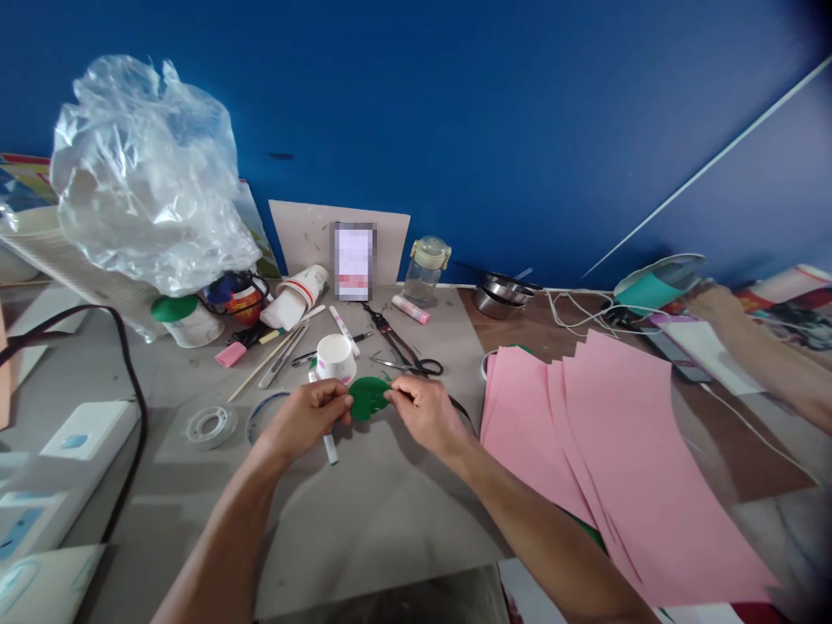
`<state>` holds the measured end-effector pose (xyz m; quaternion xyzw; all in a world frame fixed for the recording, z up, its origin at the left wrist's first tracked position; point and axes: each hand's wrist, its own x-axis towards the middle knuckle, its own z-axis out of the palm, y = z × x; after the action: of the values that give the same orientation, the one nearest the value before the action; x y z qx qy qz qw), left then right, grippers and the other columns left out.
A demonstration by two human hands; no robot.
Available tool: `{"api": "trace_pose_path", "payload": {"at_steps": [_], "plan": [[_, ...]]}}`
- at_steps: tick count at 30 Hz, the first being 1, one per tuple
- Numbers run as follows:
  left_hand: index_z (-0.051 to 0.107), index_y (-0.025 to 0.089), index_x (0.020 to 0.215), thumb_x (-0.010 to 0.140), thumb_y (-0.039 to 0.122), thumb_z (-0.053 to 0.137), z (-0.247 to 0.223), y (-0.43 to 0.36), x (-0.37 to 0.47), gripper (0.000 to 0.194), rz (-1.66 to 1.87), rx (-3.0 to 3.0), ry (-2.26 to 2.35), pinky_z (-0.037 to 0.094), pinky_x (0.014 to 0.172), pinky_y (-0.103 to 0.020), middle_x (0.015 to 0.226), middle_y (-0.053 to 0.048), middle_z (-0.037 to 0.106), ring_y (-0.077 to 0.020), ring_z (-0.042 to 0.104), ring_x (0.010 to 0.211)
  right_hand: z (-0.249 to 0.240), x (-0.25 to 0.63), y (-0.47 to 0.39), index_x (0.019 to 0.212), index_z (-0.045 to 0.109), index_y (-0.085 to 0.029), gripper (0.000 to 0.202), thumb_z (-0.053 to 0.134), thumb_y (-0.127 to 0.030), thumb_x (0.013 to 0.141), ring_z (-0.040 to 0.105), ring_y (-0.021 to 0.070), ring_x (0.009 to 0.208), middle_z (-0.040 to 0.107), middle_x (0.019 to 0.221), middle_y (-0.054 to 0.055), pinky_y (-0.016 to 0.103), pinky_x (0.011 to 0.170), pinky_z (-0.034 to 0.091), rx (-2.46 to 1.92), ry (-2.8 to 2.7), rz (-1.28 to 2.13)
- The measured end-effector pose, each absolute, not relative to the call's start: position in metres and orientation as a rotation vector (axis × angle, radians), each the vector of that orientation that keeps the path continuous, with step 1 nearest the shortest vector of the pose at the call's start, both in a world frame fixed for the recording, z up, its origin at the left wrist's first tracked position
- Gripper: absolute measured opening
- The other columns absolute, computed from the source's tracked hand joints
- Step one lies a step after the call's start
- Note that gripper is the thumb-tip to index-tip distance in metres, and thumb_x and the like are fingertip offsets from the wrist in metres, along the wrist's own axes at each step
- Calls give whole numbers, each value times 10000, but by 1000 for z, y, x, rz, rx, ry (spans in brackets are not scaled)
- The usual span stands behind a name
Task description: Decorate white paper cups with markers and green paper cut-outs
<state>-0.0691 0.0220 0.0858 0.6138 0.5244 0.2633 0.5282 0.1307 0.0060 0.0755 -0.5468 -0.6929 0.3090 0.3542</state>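
A rounded green paper cut-out is stretched between my two hands above the table. My left hand pinches its left edge between thumb and fingers. On the opposite edge, my right hand has a similar pinch. Just behind the cut-out stands a small white paper cup with pink marks. A white marker lies partly hidden beside my left hand. Beyond my right hand rest scissors with black handles, near small green scraps.
Pink paper sheets are piled on the right. A tape roll lies at left, below tweezers and a wooden stick. A glass jar and a propped phone stand by the blue wall. Another person's arm reaches in from the right.
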Motion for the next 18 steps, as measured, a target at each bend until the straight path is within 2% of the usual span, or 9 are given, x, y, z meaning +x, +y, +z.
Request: {"api": "trace_pose_path", "payload": {"at_steps": [5, 11, 18], "plan": [[570, 170, 657, 713, 446, 623, 86, 17, -54, 287, 758, 1301, 1253, 316, 446, -216, 588, -3, 625, -84, 435, 429, 71, 124, 1, 554, 488, -208, 304, 530, -219, 854, 490, 119, 539, 526, 544, -28, 241, 579, 360, -1426, -1677, 709], [576, 167, 679, 724, 458, 622, 76, 16, -44, 299, 825, 1225, 1261, 332, 444, -215, 605, -8, 640, -80, 444, 432, 63, 122, 9, 611, 565, -212, 217, 574, -289, 814, 506, 121, 446, 542, 450, -48, 233, 519, 403, -1416, -1369, 1060], [593, 160, 755, 751, 466, 621, 64, 14, -38, 307, 906, 1178, 1274, 326, 440, -221, 626, -4, 638, -86, 457, 438, 60, 122, 14, 677, 590, -191, 181, 641, -353, 740, 479, 97, 375, 547, 405, -62, 213, 452, 385, -1266, -1095, 1366]]}}
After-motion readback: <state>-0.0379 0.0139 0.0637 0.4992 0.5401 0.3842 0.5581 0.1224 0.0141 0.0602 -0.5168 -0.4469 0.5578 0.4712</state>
